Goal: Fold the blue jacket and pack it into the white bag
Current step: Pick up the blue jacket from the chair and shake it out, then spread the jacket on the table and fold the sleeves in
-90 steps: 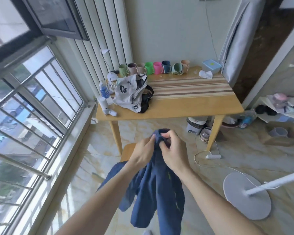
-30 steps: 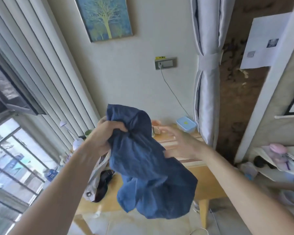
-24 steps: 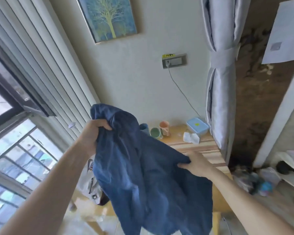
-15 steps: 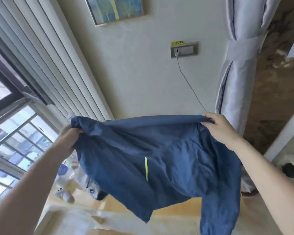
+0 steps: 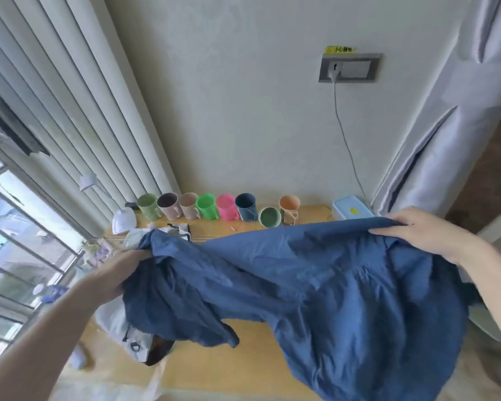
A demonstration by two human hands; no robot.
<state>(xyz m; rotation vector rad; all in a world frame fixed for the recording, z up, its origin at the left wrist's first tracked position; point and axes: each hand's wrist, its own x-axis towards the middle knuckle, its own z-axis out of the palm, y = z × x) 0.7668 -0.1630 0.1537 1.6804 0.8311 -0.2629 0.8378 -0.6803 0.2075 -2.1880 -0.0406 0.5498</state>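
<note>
Lowered since half a second ago, the crumpled blue fabric jacket (image 5: 315, 285) now hangs stretched over the wooden bench (image 5: 214, 363). Left hand (image 5: 119, 273) and right hand (image 5: 425, 235) each clutch its top edge; lay it flat, clear of the white bag (image 5: 119, 328).

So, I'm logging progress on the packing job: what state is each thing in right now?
blue jacket: unfolded, spread wide above the table, hanging loose.
left hand: closed on the jacket's left edge.
right hand: closed on the jacket's right edge.
white bag: on the table, partly hidden by the jacket; cannot tell if open.
dark green cup: tipped, mouth facing the camera.
other cups: upright in a row.
plug: in the wall socket.
</note>
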